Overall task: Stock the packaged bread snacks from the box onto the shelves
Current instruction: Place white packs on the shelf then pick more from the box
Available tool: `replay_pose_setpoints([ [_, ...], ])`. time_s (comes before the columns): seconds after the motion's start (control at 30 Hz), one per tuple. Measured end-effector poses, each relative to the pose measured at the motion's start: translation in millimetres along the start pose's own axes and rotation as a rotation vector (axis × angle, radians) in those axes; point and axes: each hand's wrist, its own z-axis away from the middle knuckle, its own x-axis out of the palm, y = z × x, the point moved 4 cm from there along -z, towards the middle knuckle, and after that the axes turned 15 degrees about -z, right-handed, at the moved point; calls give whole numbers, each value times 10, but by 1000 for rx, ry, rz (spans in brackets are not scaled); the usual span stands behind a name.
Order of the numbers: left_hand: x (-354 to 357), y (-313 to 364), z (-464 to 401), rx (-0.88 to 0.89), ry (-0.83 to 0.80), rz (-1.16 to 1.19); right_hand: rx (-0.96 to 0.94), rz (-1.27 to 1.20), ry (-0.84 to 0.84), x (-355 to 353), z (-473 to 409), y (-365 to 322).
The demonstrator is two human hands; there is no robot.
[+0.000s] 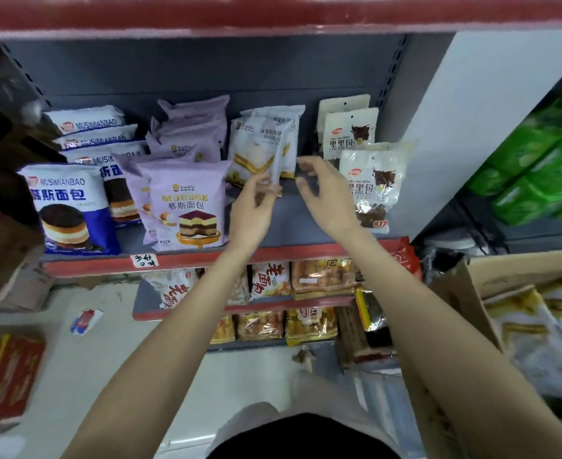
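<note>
On the grey shelf [293,223] stand white bread snack packs [256,140], seen between purple mousse packs [187,207] and dark bun packs [372,183]. My left hand [251,207] pinches the lower edge of the front white pack [281,150], which stands on edge. My right hand [326,190] hovers just to the right of that pack, fingers spread, holding nothing. The cardboard box [462,293] at the lower right holds more white and yellow packs [538,326].
Blue and white mousse bread packs [71,210] fill the shelf's left. Lower shelves [240,309] carry orange bread bags. Green packages [544,167] stack on the rack at right. A red carton [4,372] and a wrapper [85,321] lie on the floor.
</note>
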Motion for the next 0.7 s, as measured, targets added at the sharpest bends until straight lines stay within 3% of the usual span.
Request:
replay_pose_setpoints([
  [0.23,-335,787,774,497,35,-215,50,238,32,-949,1073,-642],
  [0.3,-212,988,926,590,-82,-219,102,279,29,-1276,1405,-647],
  [0.47,513,1385,1291,671,-552,-261,279,382,126,-2148,2120,-159],
  [0.7,1820,2045,1580,866,-767,-350,680,485,173,-3123,2789,1260],
])
